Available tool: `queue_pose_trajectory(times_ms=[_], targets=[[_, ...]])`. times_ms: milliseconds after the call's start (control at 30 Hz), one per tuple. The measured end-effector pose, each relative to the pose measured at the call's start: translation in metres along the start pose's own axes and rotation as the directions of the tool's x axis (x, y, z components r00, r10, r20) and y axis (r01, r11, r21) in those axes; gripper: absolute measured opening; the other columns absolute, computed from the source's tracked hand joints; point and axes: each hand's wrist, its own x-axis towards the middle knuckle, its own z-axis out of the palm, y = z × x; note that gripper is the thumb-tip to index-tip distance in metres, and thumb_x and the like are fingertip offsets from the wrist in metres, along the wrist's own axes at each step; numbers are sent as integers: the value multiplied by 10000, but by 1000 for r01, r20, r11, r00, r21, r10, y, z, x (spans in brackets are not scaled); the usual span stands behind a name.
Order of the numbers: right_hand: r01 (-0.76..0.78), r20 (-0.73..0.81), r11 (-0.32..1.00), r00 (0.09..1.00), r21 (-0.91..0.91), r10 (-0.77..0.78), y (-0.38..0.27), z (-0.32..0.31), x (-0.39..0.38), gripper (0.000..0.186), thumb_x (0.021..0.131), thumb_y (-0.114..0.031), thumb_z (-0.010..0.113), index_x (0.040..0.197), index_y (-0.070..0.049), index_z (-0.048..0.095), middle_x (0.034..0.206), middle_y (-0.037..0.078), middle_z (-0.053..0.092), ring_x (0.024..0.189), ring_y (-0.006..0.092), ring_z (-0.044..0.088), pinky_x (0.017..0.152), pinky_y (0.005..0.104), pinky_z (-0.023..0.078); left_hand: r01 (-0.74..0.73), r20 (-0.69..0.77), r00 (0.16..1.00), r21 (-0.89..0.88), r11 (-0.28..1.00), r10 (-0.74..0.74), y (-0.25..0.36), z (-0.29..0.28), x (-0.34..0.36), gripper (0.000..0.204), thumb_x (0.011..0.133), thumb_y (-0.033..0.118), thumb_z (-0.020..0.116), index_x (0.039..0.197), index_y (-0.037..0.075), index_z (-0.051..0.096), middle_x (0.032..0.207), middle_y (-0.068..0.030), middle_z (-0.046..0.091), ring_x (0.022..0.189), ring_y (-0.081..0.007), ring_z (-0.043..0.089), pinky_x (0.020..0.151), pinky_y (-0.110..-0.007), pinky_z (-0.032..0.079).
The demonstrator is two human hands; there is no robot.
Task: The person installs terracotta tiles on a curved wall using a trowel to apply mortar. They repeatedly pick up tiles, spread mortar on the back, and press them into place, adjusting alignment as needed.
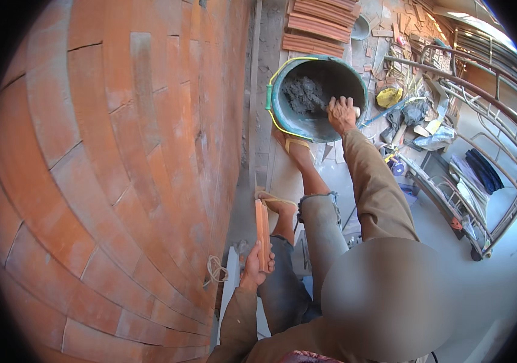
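Scooping seems in hand; in the bucket (346, 75) at one o'clock, the right hand (342, 115) curls its fingers round a pale handle (357, 112), beside grey mortar (302, 92); at six o'clock, the left hand's (256, 266) fingers and thumb clasp a terracotta strip (262, 227); lifting mortar would call for a steady wrist.

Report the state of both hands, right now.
Left hand: closed, holding a long, narrow orange clay tile.
Right hand: closed around a pale, rounded handle, over a round, dark-green bucket.
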Motion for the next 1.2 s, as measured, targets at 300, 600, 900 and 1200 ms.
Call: queue_pose_trajectory(times_ms=[300, 600, 900, 1200], targets=[[-54, 282, 827, 951, 559, -129, 31, -80, -88, 314, 946, -276, 550, 1054, 15, 597, 869, 226, 698, 847, 431, 691, 741, 543, 541, -10, 109, 994, 15, 1000, 8, 13, 27, -12, 535, 981, 603, 510, 1152, 97, 541, 794, -43, 576, 597, -153, 553, 515, -299, 440], [-322, 232, 620, 947, 715, 224, 0, -87, -160, 372, 916, -320, 564, 1091, 5, 517, 857, 296, 677, 829, 485, 669, 736, 554, 512, -45, 233, 972, 89, 995, 23, 42, 60, 11, 514, 962, 624, 532, 1094, 128, 562, 774, -22, 589, 556, -121, 546, 503, -263, 412], [-339, 233, 500, 936, 797, 264, -39, -89, -196, 420, 906, -342, 576, 1131, -11, 448, 796, 324, 647, 755, 520, 637, 666, 604, 481, 65, 640, 768, -23, 998, -35, 83, 112, 51, 507, 969, 454, 608, 1240, 31, 545, 1012, -117, 641, 844, -220, 642, 711, -339, 552], [-232, 103, 377, 937, 897, 333, -56, -106, -234, 344, 882, -230, 654, 1091, -23, 477, 841, 276, 650, 745, 485, 636, 630, 537, 493, -214, 617, 782, 136, 967, 87, 119, 182, 49, 536, 1058, 310, 434, 1425, -80, 426, 1286, -252, 614, 1150, -358, 644, 962, -485, 547]])
